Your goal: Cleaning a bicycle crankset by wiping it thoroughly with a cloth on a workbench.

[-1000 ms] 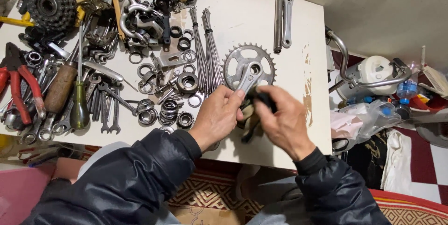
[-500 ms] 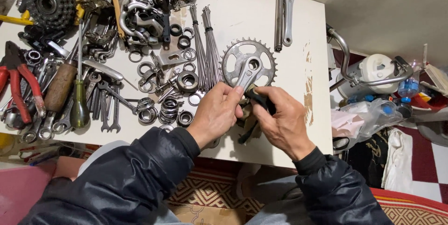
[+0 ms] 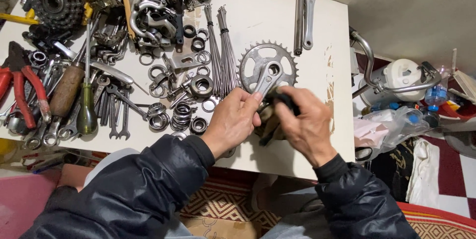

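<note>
Both hands work one part: the left hand pinches the crank arm of a chainring lying on the worktop, while the right hand presses a dark rag against it. Wiping looks underway, unfinished.

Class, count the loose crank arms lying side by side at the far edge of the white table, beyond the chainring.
2. One crank arm lies on the left of the pair; the second crank arm lies right beside it. More may be hidden in the parts pile.
</note>
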